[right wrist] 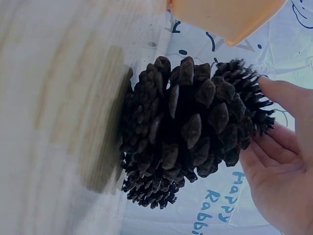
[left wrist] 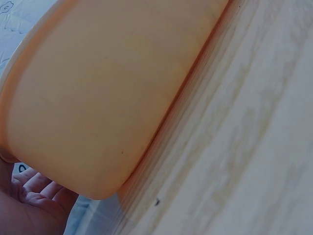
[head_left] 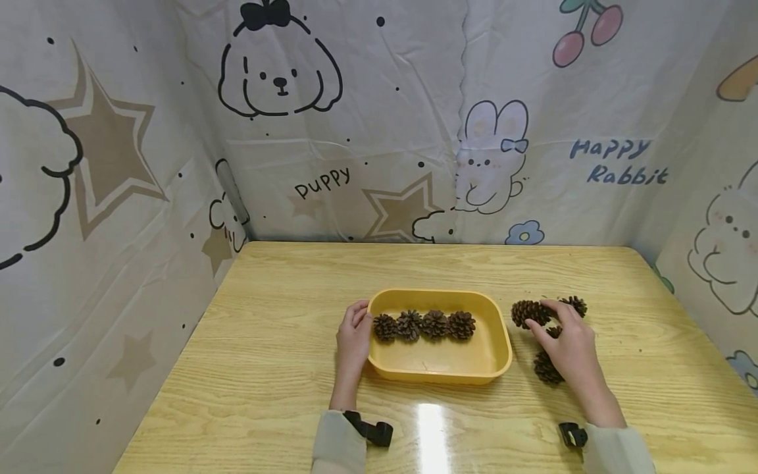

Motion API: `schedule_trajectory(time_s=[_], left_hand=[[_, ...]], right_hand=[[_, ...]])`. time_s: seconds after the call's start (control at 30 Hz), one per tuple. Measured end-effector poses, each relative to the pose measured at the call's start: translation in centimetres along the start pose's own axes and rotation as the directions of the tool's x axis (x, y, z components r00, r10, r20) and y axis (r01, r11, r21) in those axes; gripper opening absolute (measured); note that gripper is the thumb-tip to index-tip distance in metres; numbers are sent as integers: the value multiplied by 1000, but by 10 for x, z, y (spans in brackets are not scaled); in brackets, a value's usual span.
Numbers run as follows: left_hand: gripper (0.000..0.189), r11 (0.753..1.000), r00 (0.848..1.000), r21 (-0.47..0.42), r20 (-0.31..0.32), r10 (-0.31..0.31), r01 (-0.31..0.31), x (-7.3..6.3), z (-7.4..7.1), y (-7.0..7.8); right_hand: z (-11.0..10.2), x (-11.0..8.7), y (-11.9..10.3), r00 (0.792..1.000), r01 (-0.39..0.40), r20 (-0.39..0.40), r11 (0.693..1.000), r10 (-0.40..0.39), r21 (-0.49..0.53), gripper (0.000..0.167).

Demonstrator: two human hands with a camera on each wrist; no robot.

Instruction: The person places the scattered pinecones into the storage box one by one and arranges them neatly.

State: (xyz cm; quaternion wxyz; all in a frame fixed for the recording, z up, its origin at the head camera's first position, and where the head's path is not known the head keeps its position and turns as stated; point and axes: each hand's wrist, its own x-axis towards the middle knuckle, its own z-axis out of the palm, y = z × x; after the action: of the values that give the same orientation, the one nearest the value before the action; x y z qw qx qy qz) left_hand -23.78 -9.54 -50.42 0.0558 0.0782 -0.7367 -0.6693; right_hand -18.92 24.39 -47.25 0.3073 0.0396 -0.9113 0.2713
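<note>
My left hand (head_left: pixel 353 337) holds the left end of a yellow plastic tub (head_left: pixel 423 376), fingers at its rim and outer wall. Inside, several brown pine cones (head_left: pixel 435 324) stand in a row along the far side. To the right of the tub, my right hand (head_left: pixel 570 345) pinches a pine cone (head_left: pixel 526 313) between thumb and fingers, raised above the table in the right wrist view. Beneath that hand lies a large pine cone (right wrist: pixel 190 117), partly covering the others in this view. Another pine cone (head_left: pixel 574 305) shows just beyond my fingers.
The wood-grain table (head_left: pixel 266 329) has a straight back edge against a printed cloth (head_left: pixel 379 131). This cloth also hangs along both sides. Black wrist straps (head_left: pixel 374 431) sit at my cuffs.
</note>
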Motion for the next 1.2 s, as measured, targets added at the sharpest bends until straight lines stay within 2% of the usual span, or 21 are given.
schedule_trajectory(time_s=[0.3,0.63,0.83,1.07,1.2], left_hand=[[32,1000,1000,11,2,1,-1,0,-1,-4],[32,1000,1000,-8,14,6,-6,1,-1,-5],[32,1000,1000,-8,12,4,-3,2,-1,-4],[32,1000,1000,-14,13,4,-4,2,-1,-3],[32,1000,1000,-14,12,7,-7,1,0,-3]], right_hand=[[4,1,-1,991,80,-110,996,-74,47,52],[7,2,-8,965,200,-193,972,-175,120,59],[11,2,-15,959,252,-174,954,-223,166,62],[17,1,-26,960,272,-106,948,-257,164,60],[21,1,-32,946,322,-94,932,-310,169,59]])
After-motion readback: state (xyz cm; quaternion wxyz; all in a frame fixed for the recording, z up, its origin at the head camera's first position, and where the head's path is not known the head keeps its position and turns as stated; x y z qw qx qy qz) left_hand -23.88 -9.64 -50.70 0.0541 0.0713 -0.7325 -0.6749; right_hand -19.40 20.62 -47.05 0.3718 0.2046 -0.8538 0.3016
